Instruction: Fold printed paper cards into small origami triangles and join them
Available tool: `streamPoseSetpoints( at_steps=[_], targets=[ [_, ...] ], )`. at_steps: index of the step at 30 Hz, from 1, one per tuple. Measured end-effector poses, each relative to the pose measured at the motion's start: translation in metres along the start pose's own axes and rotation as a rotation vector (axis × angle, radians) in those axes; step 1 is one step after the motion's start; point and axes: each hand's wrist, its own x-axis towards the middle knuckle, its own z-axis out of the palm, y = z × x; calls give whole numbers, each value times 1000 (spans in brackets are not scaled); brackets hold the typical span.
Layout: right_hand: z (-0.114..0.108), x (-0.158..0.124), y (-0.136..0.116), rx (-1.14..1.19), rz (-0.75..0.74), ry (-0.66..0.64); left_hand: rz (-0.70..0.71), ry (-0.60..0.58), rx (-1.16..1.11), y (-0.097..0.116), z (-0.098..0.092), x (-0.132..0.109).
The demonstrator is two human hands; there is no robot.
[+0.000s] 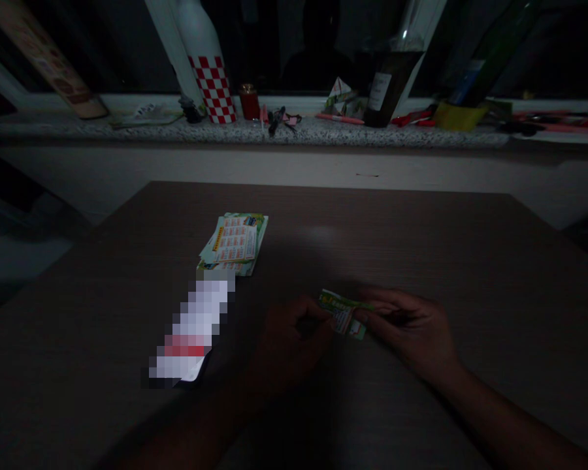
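Observation:
Between my two hands is a small green and white printed card (pixel 342 318), bent or folded, held above the brown table. My left hand (pixel 298 333) pinches its left edge between thumb and fingertips. From the other side my right hand (pixel 409 326) grips its right part, thumb in front and fingers behind. Farther left lies a loose stack of similar printed cards (pixel 236 240), the top one with rows of orange print. Just in front of the stack is a lit phone (pixel 193 372), its screen mostly blurred out by blocks.
The dark wooden table (pixel 421 241) reaches to a wall below a granite windowsill (pixel 313 136). On the sill stand a red-and-white checked bottle (pixel 215 88), a dark labelled bottle (pixel 385 91), a small red jar (pixel 249 101) and a yellow object (pixel 459 116). The light is dim.

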Motion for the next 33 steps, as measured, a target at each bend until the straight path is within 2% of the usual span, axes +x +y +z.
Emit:
streamPoseSetpoints(
  at_steps=[6,11,13,17,19,24,27,30,33],
  targets=[
    [-1,1,0,-30,13,2,31,-6,52,2,-1,-1],
    [-4,4,1,-3,51,-164,62,-60,76,2,-2,1],
    [-5,5,1,15,69,-188,8,-68,12,1,0,2],
    [-7,6,1,16,85,-155,-160,-70,-212,1,1,5],
    [-8,7,2,9,106,-154,-207,-136,-240,0,-1,8],
    [-7,8,5,45,190,-211,-292,-391,-261,-5,-10,13],
    [-6,9,9,111,253,-250,-331,-483,-344,-7,-12,13],
    [-7,9,16,221,290,-230,-376,-468,-499,-7,-10,13],
    [-11,9,21,273,169,-161,-457,-371,-729,-7,-7,14]
  ],
)
